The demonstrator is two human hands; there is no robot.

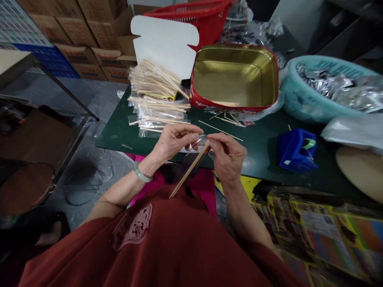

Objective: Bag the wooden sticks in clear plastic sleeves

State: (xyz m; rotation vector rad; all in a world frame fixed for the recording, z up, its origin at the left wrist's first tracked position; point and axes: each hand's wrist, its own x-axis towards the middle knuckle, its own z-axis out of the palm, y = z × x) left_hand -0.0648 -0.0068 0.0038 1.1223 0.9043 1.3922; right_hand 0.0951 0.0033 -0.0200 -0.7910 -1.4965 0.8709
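Both hands meet above the table's front edge around a clear plastic bag that has thin wooden sticks in it, slanting down toward my shirt. My left hand, with a pale green bangle on its wrist, pinches the bag near its upper end. At that same end my right hand has its fingers closed on the bag and the tops of the sticks. Just beyond my left hand lies a pile of bagged sticks. Several loose sticks lie on the green table beyond my right hand.
A red tin stands at the table's back, beside an upright white box lid. Behind is a red basket. To the right are a blue tape dispenser and a turquoise tub of silvery packets. Cartons stand far left.
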